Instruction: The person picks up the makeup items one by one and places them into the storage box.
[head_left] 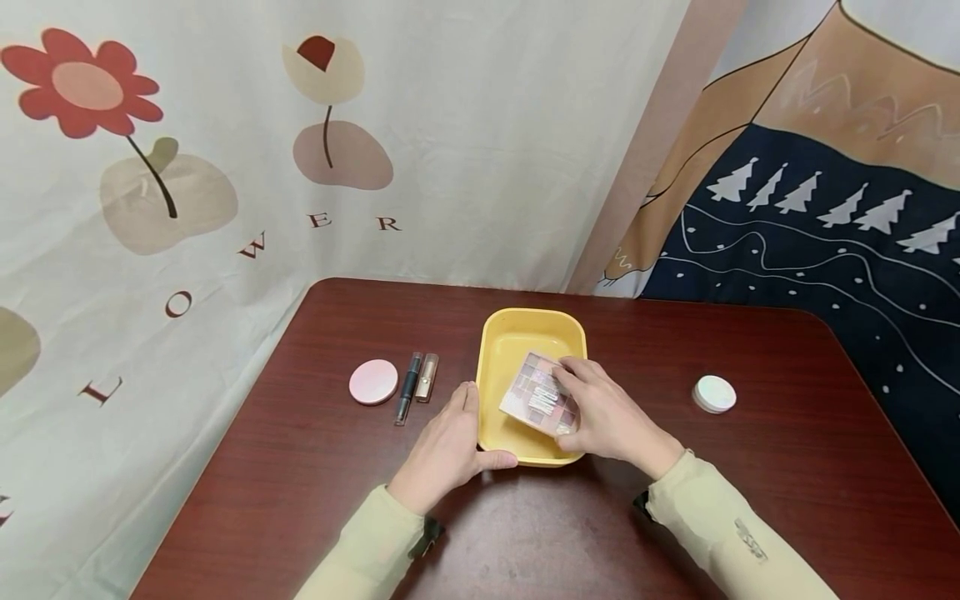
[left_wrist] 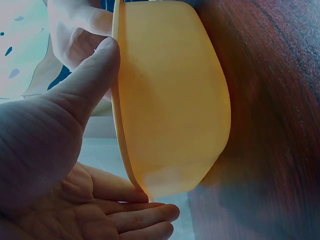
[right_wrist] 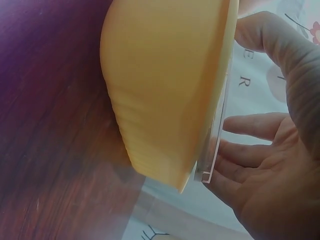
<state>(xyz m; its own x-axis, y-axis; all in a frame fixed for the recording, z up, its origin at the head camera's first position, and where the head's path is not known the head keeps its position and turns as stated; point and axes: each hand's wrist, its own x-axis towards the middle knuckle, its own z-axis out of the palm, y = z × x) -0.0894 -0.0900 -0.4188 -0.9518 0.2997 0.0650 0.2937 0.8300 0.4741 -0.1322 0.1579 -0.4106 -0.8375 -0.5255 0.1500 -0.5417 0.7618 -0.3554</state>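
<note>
Here, the palette [head_left: 531, 385] slants just left of the right hand [head_left: 606, 414], which pinches it over the yellow tray [head_left: 531, 323]; the left hand [head_left: 447, 447], spread, touches the tray's near-left corner.

The yellow tray [head_left: 517, 343] looks like smooth plastic with a soft sheen, the palette [head_left: 528, 387] like glossy, clear-edged plastic. The surface [head_left: 300, 483] shows polished wood grain; the gold tube [head_left: 427, 379] looks metallic, the backdrop [head_left: 487, 125] matt cloth.
</note>
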